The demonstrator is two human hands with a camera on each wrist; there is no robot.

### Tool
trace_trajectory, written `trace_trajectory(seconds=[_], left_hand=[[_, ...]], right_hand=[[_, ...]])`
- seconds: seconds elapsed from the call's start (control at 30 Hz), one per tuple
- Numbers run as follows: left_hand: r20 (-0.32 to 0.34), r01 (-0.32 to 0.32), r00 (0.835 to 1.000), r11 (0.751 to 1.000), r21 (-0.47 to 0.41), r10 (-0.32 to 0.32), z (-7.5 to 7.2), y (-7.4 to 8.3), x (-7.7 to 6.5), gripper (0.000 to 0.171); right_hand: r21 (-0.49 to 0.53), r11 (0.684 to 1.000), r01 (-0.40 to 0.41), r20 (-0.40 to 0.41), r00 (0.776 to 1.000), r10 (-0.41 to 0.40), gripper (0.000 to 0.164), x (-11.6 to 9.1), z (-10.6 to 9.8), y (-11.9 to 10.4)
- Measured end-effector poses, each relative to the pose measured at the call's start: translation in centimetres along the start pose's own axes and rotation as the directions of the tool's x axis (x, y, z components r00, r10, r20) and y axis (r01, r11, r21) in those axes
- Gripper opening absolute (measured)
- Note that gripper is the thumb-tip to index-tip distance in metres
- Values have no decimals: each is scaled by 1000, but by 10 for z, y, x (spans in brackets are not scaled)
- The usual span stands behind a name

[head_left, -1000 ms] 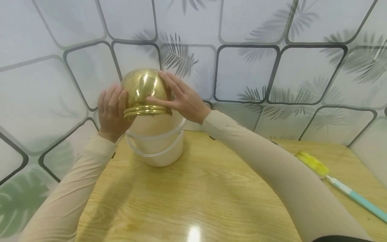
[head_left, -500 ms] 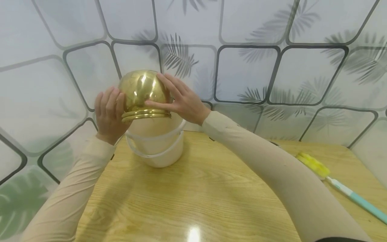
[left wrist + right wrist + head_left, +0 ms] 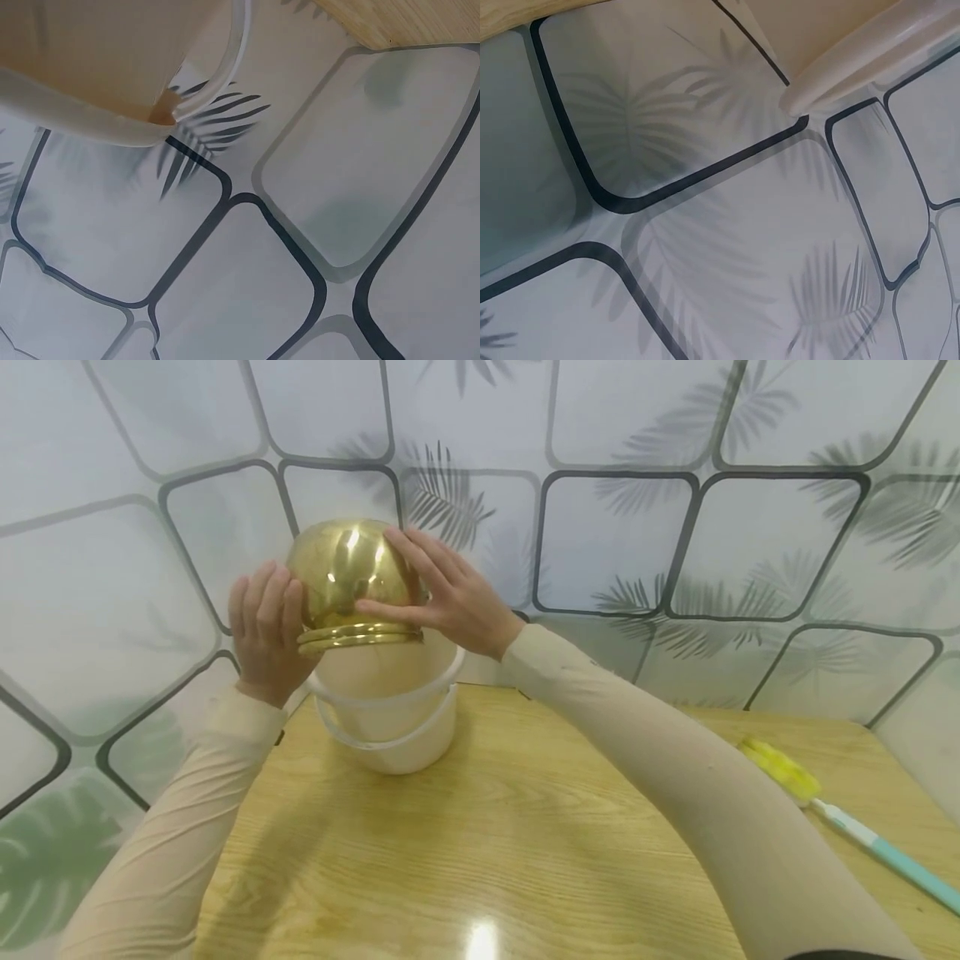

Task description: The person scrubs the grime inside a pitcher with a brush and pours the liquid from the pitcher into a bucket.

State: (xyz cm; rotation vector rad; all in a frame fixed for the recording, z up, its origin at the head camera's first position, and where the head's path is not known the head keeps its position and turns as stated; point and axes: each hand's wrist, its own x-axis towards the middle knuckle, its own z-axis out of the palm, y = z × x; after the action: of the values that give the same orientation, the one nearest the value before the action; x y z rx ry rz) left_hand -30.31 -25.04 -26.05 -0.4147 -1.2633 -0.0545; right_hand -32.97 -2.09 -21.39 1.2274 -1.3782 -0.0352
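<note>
A shiny gold metal pot (image 3: 337,577) is held upside down in the head view, its ridged rim facing down over a white plastic bucket (image 3: 412,752). My left hand (image 3: 266,631) grips the pot's left side, fingers bent and the thumb hidden from view. On the other side my right hand (image 3: 461,602) holds the pot with its thumb across the front and its fingers spread up toward the rounded base. Both wrist views look past the hands: part of the bucket (image 3: 82,120) shows at the left one's top left, and the bucket's rim (image 3: 862,60) at the right one's top right.
A yellow brush head (image 3: 780,768) on a white and teal handle (image 3: 892,852) lies at the right of the wooden table (image 3: 480,827). Behind the bucket rises a pale patterned wall covering (image 3: 607,543) with dark outlines and leaf prints.
Over the last second the gold pot has shifted slightly left, dipping and then rising a little, with both hands moving along with it. The bucket and brush stay where they were.
</note>
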Motion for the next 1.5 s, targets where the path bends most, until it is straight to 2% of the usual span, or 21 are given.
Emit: trace_trajectory(seconds=[0.23, 0.4, 0.57, 0.73, 0.97, 1.23, 1.5], left_hand=[[-25, 20, 999, 1000, -1, -20, 4, 3, 11, 63], [-31, 34, 999, 999, 7, -34, 5, 4, 16, 61], [-17, 26, 1000, 1000, 6, -26, 3, 3, 16, 62], [-12, 7, 1000, 1000, 10, -7, 1, 3, 10, 61], [-17, 6, 1000, 1000, 16, -6, -2, 5, 5, 61], [-56, 8, 998, 1000, -8, -9, -2, 11, 1, 69], [-74, 7, 997, 1000, 4, -7, -5, 14, 1, 77]], right_hand=[[-20, 1000, 2, -3, 1000, -2, 64, 6, -3, 4], [2, 1000, -23, 36, 999, 23, 70, 9, -7, 5], [46, 998, -33, 107, 994, 28, 71, 8, -10, 6], [88, 996, -23, 138, 990, 11, 66, 4, -10, 6], [114, 993, -11, 106, 994, -1, 60, -2, -9, 2], [35, 998, 46, 42, 998, -47, 65, -8, -6, -1], [17, 997, 69, 28, 997, -70, 67, -10, -7, -2]])
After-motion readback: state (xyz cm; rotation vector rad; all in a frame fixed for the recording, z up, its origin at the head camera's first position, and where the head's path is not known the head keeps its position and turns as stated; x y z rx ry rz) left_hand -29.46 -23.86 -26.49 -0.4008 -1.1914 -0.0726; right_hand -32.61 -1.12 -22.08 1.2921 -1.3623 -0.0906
